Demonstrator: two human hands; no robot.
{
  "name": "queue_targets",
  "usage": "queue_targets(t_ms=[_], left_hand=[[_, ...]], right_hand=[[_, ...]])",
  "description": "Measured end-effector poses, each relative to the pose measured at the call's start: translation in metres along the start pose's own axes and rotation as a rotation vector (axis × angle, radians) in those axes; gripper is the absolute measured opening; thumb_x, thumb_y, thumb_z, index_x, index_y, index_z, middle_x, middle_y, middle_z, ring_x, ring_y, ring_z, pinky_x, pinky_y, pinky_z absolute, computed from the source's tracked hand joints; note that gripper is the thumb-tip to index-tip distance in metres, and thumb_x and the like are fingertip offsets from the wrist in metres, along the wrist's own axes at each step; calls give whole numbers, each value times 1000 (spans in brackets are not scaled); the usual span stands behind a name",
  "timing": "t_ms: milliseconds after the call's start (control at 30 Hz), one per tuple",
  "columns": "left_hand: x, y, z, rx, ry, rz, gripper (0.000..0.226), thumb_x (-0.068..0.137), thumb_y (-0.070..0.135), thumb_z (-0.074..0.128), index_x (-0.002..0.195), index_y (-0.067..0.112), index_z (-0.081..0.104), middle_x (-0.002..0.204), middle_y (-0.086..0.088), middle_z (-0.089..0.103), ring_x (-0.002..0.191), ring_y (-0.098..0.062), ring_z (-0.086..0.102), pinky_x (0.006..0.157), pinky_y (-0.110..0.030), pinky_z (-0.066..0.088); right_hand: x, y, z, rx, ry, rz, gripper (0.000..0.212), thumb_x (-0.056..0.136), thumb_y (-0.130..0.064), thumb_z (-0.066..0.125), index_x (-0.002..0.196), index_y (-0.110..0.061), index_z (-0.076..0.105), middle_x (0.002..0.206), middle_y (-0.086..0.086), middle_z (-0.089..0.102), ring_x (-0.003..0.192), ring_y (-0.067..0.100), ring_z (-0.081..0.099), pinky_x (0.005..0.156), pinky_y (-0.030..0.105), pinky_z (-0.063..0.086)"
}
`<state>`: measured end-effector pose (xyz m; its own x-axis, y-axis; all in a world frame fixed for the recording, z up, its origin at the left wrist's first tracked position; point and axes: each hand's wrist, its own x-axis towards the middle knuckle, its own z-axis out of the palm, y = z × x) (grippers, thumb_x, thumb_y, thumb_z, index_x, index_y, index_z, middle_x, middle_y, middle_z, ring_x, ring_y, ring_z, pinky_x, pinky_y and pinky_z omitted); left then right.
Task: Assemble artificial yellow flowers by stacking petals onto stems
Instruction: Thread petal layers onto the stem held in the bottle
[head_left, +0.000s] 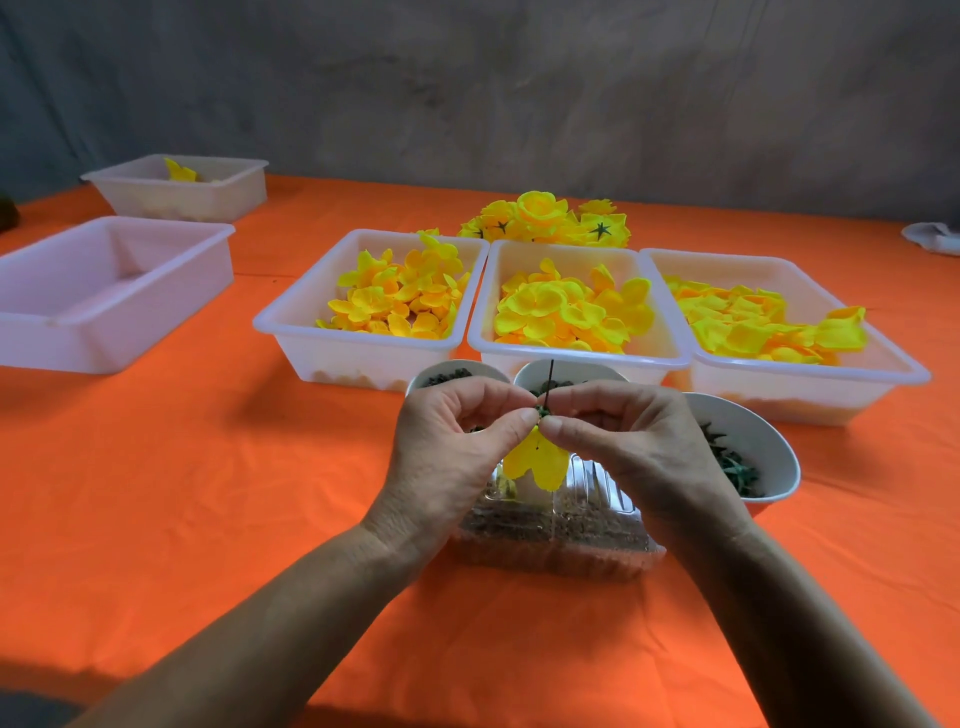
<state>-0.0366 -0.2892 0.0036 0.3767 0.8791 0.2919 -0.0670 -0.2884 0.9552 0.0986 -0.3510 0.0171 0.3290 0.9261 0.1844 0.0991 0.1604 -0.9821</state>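
Nearest, two bare forearms reach in over the orange desk (208, 493). The left hand (447, 447) and the right hand (623, 441) meet at thumb and forefinger, each grip pinched on the same small assembly: a thin dark stem (551, 379) standing upright above the fingertips, a green piece at the pinch, and a yellow petal (537, 460) hanging below it.

Under the hands lies a clear plastic tray (561, 540) with dark bits in it. Just behind stand three white bowls: the left bowl (452, 371), the middle bowl (571, 370) and the right bowl (753, 452), which holds green pieces.

Beyond them three white bins sit side by side, touching, each filled with yellow petals: left bin (363, 312), centre bin (576, 306), right bin (779, 322). Behind the centre one rests a cluster of finished yellow flowers (545, 218).

Off to the left are a large white bin (114, 291) and, farther back, another bin (182, 187) with a yellow petal showing inside. No writing or label is legible anywhere.
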Motion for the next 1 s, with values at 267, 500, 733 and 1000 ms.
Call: queue_targets(t_ms=[267,500,733,1000], left_hand=[[2,0,0,84,19,29,3,78,11,75,80,12,74,77,0,74,71,-2,64,68,-14,48],[5,2,2,166,16,100,6,78,9,75,77,14,74,75,-1,72,71,-3,64,69,-11,46],[10,4,-4,318,-13,163,7,76,11,76,75,17,74,74,2,71,72,-6,63,69,-13,45],[5,1,2,65,-3,3,7,77,4,74,77,11,72,75,-5,72,68,-7,63,66,-19,49]], right_hand=[[4,-4,-5,-114,-44,-40,21,72,1,76,73,-20,76,76,11,74,69,14,65,65,22,53],[4,-3,-8,-116,-48,-44,21,76,-2,73,72,-22,77,76,6,74,72,14,68,71,32,55],[7,-7,-6,-327,-33,-110,23,75,-6,76,67,-27,73,69,0,73,65,11,66,69,40,57],[4,-7,-9,-246,-22,-94,22,74,-1,76,74,-23,72,73,5,73,70,19,68,71,46,58]])
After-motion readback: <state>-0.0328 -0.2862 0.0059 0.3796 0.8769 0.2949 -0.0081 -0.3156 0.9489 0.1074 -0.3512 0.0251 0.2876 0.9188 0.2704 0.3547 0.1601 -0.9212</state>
